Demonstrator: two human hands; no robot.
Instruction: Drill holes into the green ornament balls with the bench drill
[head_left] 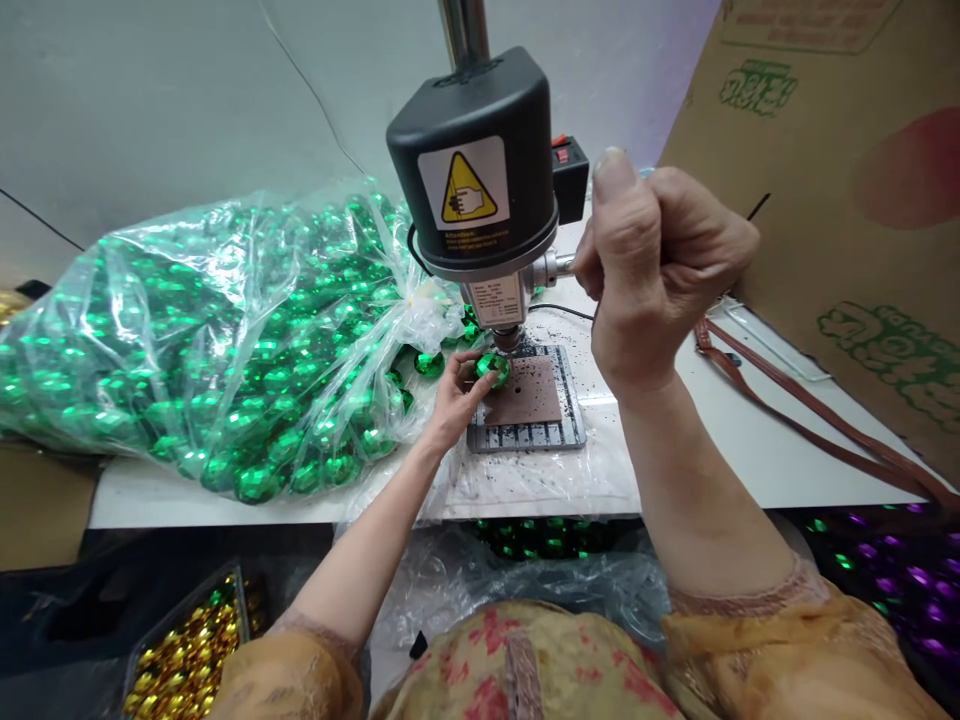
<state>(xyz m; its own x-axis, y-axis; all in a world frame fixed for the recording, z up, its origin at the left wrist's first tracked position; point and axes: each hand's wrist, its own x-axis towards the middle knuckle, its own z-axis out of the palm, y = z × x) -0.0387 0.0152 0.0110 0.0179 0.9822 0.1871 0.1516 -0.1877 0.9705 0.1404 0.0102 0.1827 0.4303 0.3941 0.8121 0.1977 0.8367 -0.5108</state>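
Near me, low on the left, a tray of gold beads (184, 655) sits under the table edge, apart from the work. Farther in, my left hand (454, 395) pinches a green bead (492, 368) between thumb and fingertips, holding it on the left part of the drill's metal plate (529, 400), right under the drill tip (507, 338). To do this well, I judge I should keep the bead seated flat and centred, fingertips low on its sides and away from the tip, and press gently so it does not spin or skid. The bead is round, faceted, mirror-shiny green and looks slippery. My right hand (652, 265) is closed in a fist around the lever (559, 266) on the drill's right side. Farther left lies a clear bag of green beads (217, 340), touching the plate's surroundings; the black drill head (474, 160) stands above.
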